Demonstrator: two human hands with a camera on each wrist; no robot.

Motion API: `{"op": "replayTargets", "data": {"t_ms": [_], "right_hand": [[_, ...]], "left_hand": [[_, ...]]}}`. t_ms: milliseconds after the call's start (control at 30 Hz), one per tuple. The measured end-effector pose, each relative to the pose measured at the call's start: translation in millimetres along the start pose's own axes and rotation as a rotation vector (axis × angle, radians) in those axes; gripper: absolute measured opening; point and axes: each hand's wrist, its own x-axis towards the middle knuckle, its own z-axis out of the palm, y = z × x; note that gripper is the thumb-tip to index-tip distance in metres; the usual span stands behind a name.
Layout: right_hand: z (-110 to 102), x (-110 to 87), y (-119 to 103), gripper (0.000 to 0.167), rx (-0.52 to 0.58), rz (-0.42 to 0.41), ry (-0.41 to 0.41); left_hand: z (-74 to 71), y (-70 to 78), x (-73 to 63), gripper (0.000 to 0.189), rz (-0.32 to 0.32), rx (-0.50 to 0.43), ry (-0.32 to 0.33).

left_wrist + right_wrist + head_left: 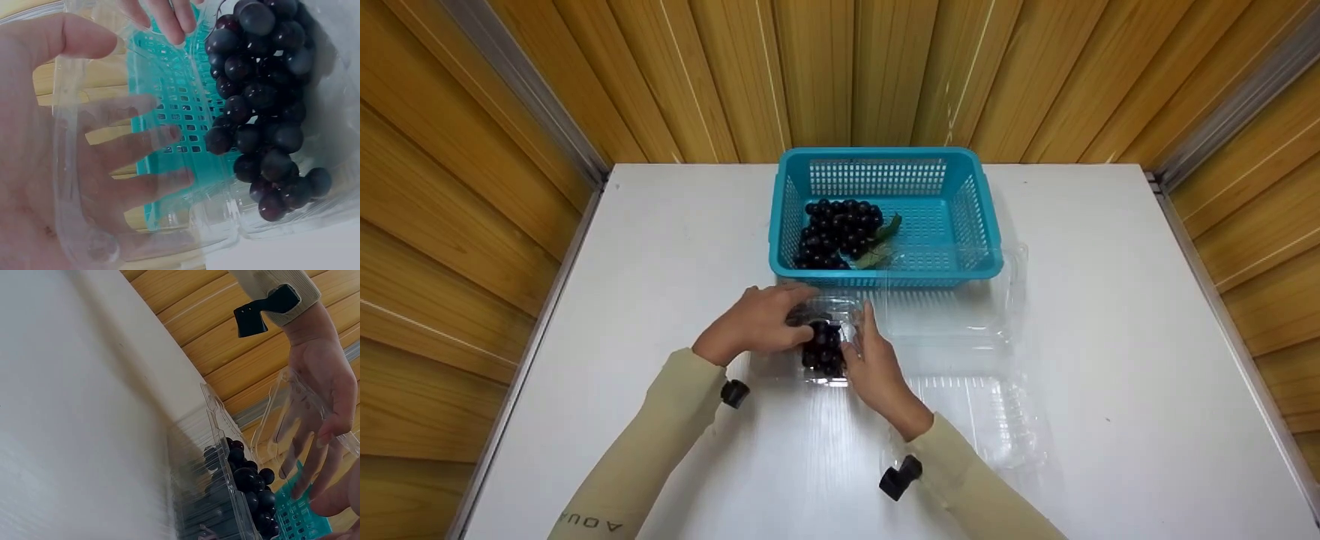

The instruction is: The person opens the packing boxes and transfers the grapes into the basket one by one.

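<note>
A clear plastic clamshell box (pixel 826 381) stands on the table in front of the basket, its hinged lid (pixel 67 185) raised. Inside lies a bunch of dark grapes (pixel 261 95). My left hand (pixel 765 319) holds the lid at its edge; the left wrist view shows the thumb on one side and the fingers behind the clear plastic. Along the box's right side my right hand (pixel 877 367) rests with a straight index finger, the thumb near the grapes. Only its fingertips (pixel 169 22) show in the left wrist view.
Behind the box stands a teal plastic basket (pixel 986 217) with more dark grapes (pixel 836 229) and a green stem or leaf (pixel 889 227) in it. An opened clear container (pixel 1001 420) lies to the right, partly against the basket. Wood-patterned walls (pixel 885 75) enclose the white table (pixel 1110 337).
</note>
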Motion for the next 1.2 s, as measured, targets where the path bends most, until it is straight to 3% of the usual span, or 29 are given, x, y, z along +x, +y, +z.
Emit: {"op": "replayTargets", "data": {"t_ms": [167, 400, 567, 933, 1200], "right_hand": [[-1, -0.7, 1, 0.074, -0.010, -0.033, 0.006], [1, -1.6, 1, 0.069, -0.013, -0.073, 0.012], [1, -1.3, 1, 0.067, -0.032, -0.077, 0.012], [-1, -2.3, 1, 0.062, -0.075, -0.100, 0.003], [-2, -2.4, 1, 0.063, -0.160, -0.110, -0.019]], "left_hand": [[-2.7, 0.0, 0.5, 0.056, 0.065, -0.008, 0.033], [-12.5, 0.1, 1.0, 0.045, 0.160, -0.104, 0.077], [-22.0, 2.4, 1.3, 0.039, 0.191, -0.100, 0.098], [-31.2, 3.7, -0.9, 0.034, 0.213, -0.058, 0.253], [-26.9, 5.7, 2.8, 0.031, 0.258, 0.039, 0.398]]}}
